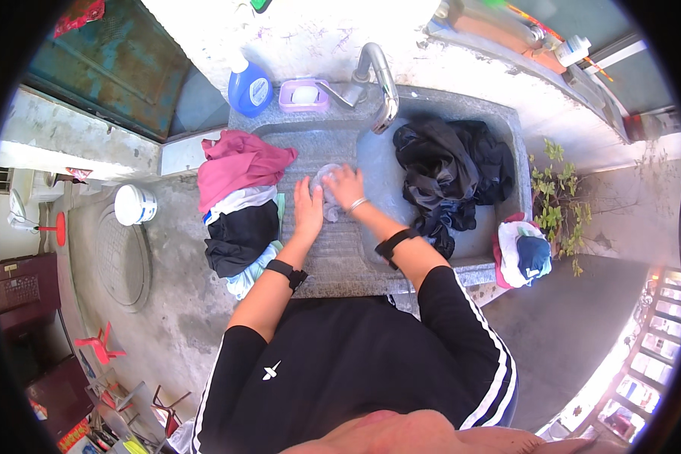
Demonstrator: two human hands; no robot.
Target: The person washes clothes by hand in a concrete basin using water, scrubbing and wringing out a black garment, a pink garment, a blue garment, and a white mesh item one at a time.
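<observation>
No txt or nos. legible. Blue btl [244, 85], upper L of ctr, has a pale oval lbl [260, 92], print too small. White bucket [131, 206], far L, w/ bluish printed band [150, 204], illegible. Black shirt [340, 356]: small white logo [271, 370]. White btl [572, 50], upper R: markings blurred. Red-&-yellow printed sheet [73, 436], lower L, unreadable. Purplish scribbles [344, 36] on white wall [295, 60].

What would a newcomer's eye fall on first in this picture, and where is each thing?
Probably the large heap of black cloth in the right side of the stone sink. The pink garment at the sink's left edge would likely stand out next. Between them, the left hand and right hand meet at a small pale cloth on the ribbed washing surface.
</observation>
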